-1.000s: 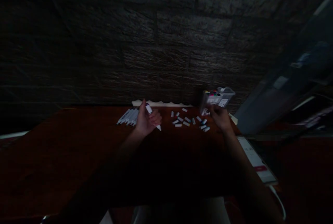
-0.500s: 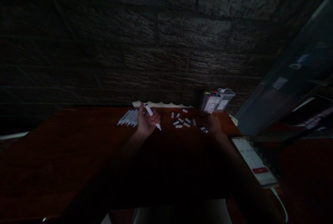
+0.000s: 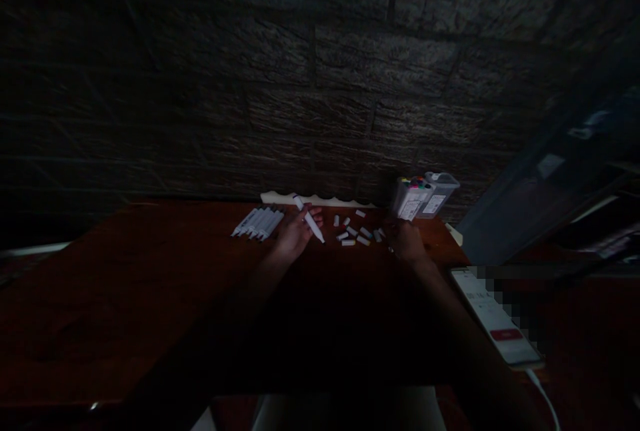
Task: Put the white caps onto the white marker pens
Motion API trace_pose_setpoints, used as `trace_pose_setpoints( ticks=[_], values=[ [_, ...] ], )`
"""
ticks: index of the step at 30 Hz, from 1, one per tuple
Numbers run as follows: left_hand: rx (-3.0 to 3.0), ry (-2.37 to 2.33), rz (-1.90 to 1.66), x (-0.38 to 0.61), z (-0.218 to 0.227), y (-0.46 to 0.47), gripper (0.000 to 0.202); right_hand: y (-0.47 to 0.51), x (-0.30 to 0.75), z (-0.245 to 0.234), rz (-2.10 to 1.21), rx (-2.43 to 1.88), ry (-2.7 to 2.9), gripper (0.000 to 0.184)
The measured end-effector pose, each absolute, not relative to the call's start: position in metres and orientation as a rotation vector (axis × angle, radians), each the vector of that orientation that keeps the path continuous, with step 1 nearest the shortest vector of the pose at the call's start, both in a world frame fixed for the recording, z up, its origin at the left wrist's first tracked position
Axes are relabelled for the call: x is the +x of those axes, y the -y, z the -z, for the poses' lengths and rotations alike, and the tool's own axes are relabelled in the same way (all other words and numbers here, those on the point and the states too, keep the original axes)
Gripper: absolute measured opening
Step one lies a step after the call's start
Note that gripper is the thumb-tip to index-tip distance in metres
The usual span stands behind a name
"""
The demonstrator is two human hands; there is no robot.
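The scene is very dark. My left hand grips a white marker that slants from upper left to lower right above the reddish-brown table. Just left of it lies a row of several white markers. My right hand rests palm down on the table over the right end of a scatter of several small marker caps; its fingers are too dark to read. Behind that hand stands a clear box with coloured markers.
A phone with a lit screen lies at the table's right edge, with a white cable running from it. A dark stone-pattern wall rises behind the table. A pale strip runs along the table's back edge.
My right hand has drawn back from the marker box onto the caps. My left hand has shifted a little right and turned the marker more level.
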State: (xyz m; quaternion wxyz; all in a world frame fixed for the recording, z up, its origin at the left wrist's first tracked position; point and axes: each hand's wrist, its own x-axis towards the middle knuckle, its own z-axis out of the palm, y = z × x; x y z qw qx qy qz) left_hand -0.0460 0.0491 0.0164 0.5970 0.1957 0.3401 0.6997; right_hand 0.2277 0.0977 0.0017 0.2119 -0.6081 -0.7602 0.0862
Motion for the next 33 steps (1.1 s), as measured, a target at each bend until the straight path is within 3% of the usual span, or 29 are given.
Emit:
trace_pose_setpoints(
  ticks=[9,14,20,25,28,33],
  values=[
    [0.606,-0.91,-1.564,-0.052,0.012,-0.058,0.023,-0.093,0.224,0.001,-0.354,-1.619,2.128,0.028],
    [0.642,-0.901,-1.556,-0.055,0.017,-0.061,0.033,-0.092,0.186,-0.012,-0.198,-1.442,2.192,0.029],
    [0.601,-0.86,-1.617,-0.06,0.011,-0.057,0.034,-0.114,0.108,-0.024,-0.28,-1.628,2.399,0.03],
    [0.483,-0.815,-1.751,-0.068,0.007,-0.059,0.028,-0.12,0.103,-0.021,-0.352,-1.567,2.389,0.026],
    [0.415,-0.759,-1.752,-0.067,0.005,-0.059,0.024,-0.105,0.126,-0.016,-0.522,-1.398,2.25,0.03],
    [0.387,-0.668,-1.739,-0.055,0.003,-0.053,0.016,-0.074,0.154,-0.005,-1.183,-1.074,1.599,0.041]
  ],
)
